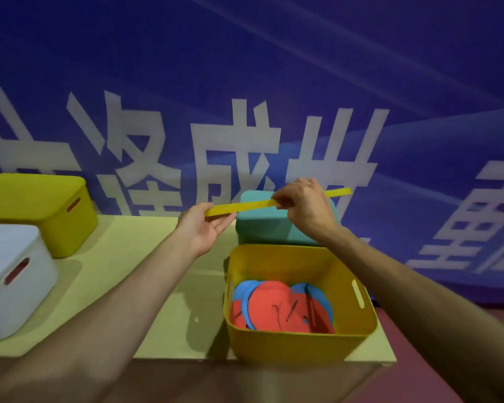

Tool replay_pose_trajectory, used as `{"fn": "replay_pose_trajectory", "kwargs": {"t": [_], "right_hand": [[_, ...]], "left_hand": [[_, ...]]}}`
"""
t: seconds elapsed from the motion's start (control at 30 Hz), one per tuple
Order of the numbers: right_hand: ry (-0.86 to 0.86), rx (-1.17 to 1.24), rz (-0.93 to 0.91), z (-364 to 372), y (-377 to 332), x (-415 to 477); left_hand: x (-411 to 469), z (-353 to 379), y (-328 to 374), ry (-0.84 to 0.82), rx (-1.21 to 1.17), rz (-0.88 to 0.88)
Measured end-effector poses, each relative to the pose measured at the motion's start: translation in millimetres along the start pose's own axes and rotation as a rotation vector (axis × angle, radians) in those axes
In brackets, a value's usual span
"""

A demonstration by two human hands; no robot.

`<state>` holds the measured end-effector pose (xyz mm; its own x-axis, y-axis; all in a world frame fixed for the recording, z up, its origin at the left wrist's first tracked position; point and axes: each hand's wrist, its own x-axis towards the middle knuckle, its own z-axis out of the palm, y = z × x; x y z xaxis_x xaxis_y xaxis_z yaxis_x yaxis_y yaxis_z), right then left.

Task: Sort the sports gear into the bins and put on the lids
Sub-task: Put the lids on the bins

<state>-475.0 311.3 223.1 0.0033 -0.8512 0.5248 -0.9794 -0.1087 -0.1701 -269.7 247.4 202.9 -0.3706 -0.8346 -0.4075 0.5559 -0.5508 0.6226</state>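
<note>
Above the open yellow bin [300, 341] at lower right, left hand [205, 228] and right hand [301, 209] are pinching the yellow lid [245, 205] level, probably lining it up.

Open yellow bin [300, 341] unobstructed; teal bin [262, 228] behind.

Yellow lid [246, 205] held edge-on above open yellow bin [300, 343].
Left hand [205, 228] grips the lid's left end, right hand [301, 205] pinches it further along. Bin holds red and blue discs [280, 306]. Teal bin [266, 228], lidded, stands behind; lidded yellow-green bin [41, 210] and white bin [12, 274] at table's [163, 286] left.
</note>
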Motion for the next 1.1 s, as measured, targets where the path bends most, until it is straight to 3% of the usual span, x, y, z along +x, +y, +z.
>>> {"fn": "replay_pose_trajectory", "kwargs": {"t": [0.1, 0.17, 0.33, 0.47, 0.53, 0.67, 0.87, 0.97, 1.1], "right_hand": [[-0.159, 0.082, -0.022, -3, -7, -39], [-0.217, 0.115, 0.097, -5, -3, -63], [-0.218, 0.040, 0.603, -7, 20, -109], [-0.284, 0.246, 1.074, 6, 46, -136], [-0.248, 0.329, 1.178, 15, 58, -151], [-0.154, 0.363, 1.148, 31, 78, -179], [-0.156, 0.351, 1.017, 49, 89, -205], [-0.177, 0.357, 1.007, 54, 88, -208], [-0.132, 0.346, 1.007, 57, 88, -209]], "left_hand": [[-21, -23, -10, 0.026, 0.105, 0.034], [-34, -34, -19, 0.065, 0.163, 0.051], [-52, -58, -44, 0.029, 0.206, 0.036], [-54, -65, -73, -0.027, 0.262, 0.057], [-53, -70, -86, -0.005, 0.321, 0.054], [-48, -81, -115, 0.126, 0.818, 0.166], [-34, -99, -150, 0.279, 1.137, 0.244], [-32, -98, -159, 0.302, 1.204, 0.258], [-30, -93, -167, 0.257, 1.085, 0.263]]}}
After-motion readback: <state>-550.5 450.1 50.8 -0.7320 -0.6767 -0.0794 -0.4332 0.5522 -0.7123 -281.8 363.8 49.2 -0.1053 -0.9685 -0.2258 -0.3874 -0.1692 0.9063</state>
